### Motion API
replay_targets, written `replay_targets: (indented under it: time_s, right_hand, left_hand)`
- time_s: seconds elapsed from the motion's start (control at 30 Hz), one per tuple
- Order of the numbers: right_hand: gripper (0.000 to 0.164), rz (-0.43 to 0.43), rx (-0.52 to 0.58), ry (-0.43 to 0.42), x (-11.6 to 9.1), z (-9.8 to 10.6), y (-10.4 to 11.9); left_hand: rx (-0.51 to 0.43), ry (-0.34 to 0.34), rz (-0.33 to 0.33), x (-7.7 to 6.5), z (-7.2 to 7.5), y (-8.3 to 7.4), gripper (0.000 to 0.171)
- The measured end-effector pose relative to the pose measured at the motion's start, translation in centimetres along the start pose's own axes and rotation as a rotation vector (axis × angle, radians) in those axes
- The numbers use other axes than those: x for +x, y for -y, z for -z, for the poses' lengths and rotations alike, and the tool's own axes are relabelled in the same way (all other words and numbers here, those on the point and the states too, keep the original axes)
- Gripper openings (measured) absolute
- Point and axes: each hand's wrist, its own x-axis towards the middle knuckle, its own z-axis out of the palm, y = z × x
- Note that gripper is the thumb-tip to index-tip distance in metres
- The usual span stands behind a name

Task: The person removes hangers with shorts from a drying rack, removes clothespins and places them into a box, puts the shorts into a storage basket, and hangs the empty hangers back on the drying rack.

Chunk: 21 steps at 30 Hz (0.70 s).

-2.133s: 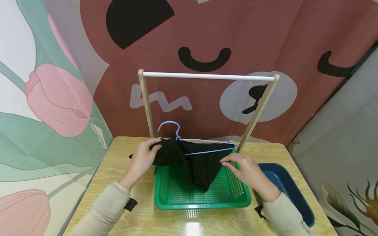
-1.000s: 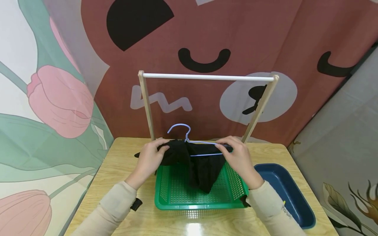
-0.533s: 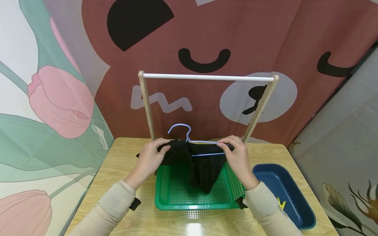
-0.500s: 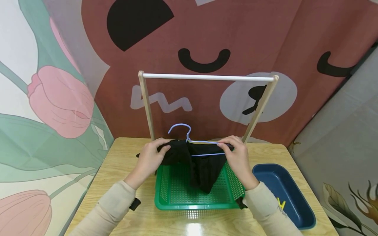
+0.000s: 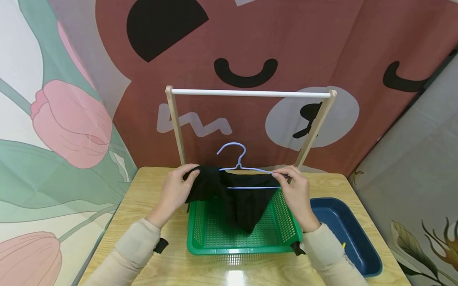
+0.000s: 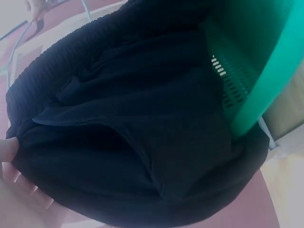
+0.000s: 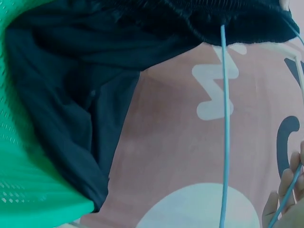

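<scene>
Black elastic-waist pants (image 5: 247,210) hang over the green basket, partly on a light-blue hanger (image 5: 254,187). At the left, my left hand (image 5: 173,190) pinches the gathered waist between thumb and fingers; the left wrist view shows the waistband and a pocket-like opening in the pants (image 6: 118,80). My right hand (image 5: 296,194) pinches the hanger's right shoulder. In the right wrist view its fingers (image 7: 285,187) curl round the blue wire (image 7: 225,118). The hanger's hook stands up and bends left. Cloth hides the hanger's left end.
A green perforated basket (image 5: 243,251) stands on the wooden table (image 5: 150,206) below the pants. Behind it rises a rack with a white rod (image 5: 250,93) and wooden posts. At the right sits a blue tray (image 5: 358,238) with a bit of yellow showing.
The right hand moved up from the hanging cloth onto the hanger's shoulder, then slightly right. The hook has shifted right and up. The left hand has drawn slightly left with the cloth.
</scene>
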Motion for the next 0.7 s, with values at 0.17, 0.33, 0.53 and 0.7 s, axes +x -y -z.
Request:
replay_targets:
  time_s: [0.17, 0.33, 0.53, 0.7]
  right_hand:
    - [0.010, -0.013, -0.017, -0.054, -0.2, 0.9, -2.3]
    - [0.009, 0.007, -0.057, -0.083, -0.3, 2.2, -3.3]
    - [0.008, 0.014, -0.095, -0.133, -0.2, 3.6, -3.9]
    - [0.007, 0.002, -0.117, -0.165, -0.2, 4.6, -4.2]
  left_hand:
    - [-0.003, -0.017, 0.032, 0.0, 0.8, 0.7, 0.024]
    - [0.006, -0.028, 0.049, -0.1, 1.2, 1.6, 0.024]
    - [0.003, -0.032, 0.065, -0.2, 1.2, 2.5, 0.024]
    - [0.025, -0.030, 0.078, -0.5, 1.1, 2.9, 0.024]
